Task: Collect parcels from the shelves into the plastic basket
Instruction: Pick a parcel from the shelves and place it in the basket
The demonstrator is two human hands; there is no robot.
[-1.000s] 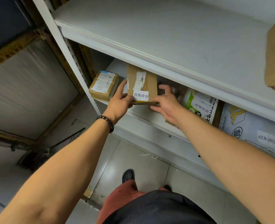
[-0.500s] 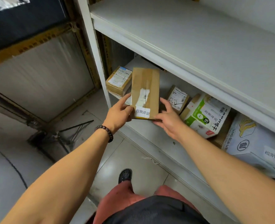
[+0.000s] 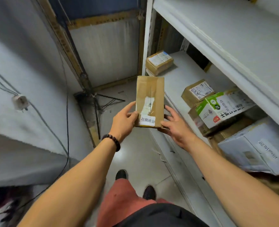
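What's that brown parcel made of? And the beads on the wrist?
The parcel looks like matte brown cardboard: its edges are creased, glossy clear tape on it catches the light, and it has a white paper label. The bracelet has dark round beads with a faint shine, maybe polished wood, possibly stone.

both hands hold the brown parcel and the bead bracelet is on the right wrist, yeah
No. The head view shows the bead bracelet on the left wrist, not the right. Both the left hand and the right hand do hold the brown parcel.
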